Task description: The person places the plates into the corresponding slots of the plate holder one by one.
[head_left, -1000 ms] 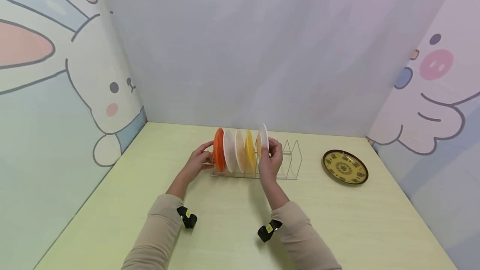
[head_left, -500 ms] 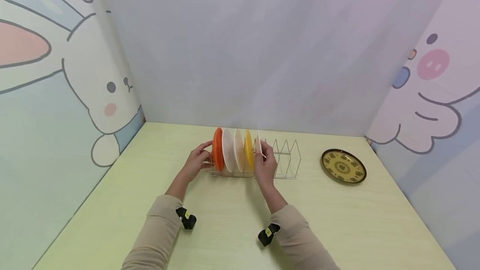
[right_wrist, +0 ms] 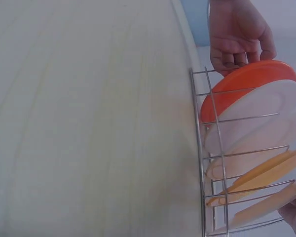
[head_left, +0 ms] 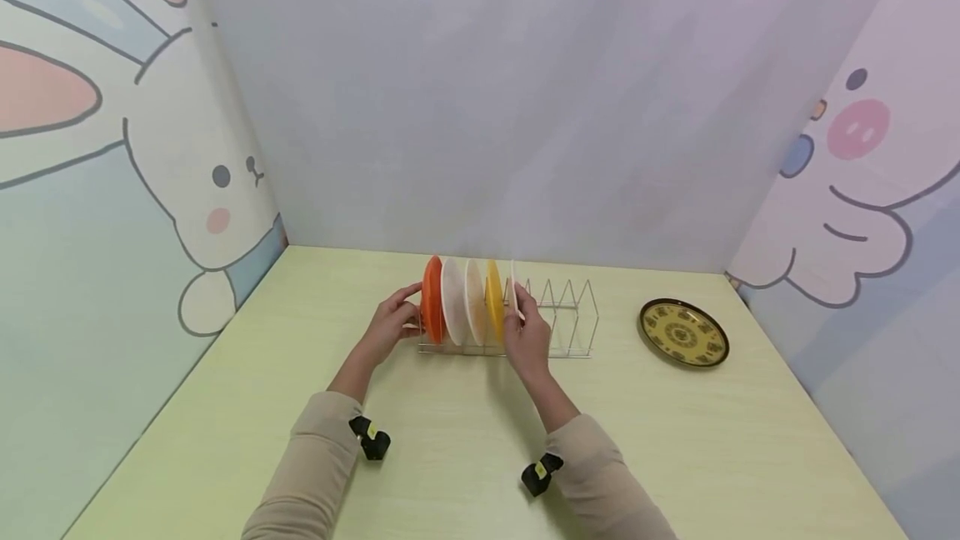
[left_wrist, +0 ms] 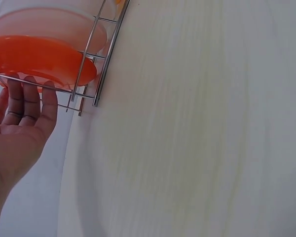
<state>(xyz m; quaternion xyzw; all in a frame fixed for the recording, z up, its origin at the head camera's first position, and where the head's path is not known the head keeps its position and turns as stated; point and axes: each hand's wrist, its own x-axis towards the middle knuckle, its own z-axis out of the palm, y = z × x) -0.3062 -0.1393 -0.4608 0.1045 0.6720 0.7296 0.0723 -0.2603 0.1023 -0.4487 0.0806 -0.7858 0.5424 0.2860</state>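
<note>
A wire dish rack (head_left: 562, 356) stands on the table with several plates upright in its left part. From the left they are an orange plate (head_left: 432, 302), a white plate (head_left: 452, 304), a pale cream-white plate (head_left: 475, 304) and a yellow plate (head_left: 494, 298). My left hand (head_left: 386, 330) grips the rack's left end, its fingers (left_wrist: 30, 101) curled at the end wire beside the orange plate. Just right of the yellow one, my right hand (head_left: 528, 343) pinches a whitish plate (right_wrist: 266, 207) standing nearly upright between the wires. That hand is mostly outside its own wrist view.
A round gold-patterned plate (head_left: 683, 332) with a dark rim lies flat on the table (head_left: 442, 440), right of the rack. Grey fabric (head_left: 480, 123) hangs behind the table. Cartoon-printed panels (head_left: 217, 257) border both sides.
My right hand has lowered the whitish plate into the rack beside the yellow plate, moving slightly left and turning it more edge-on. My left hand keeps its grip at the rack's end.
</note>
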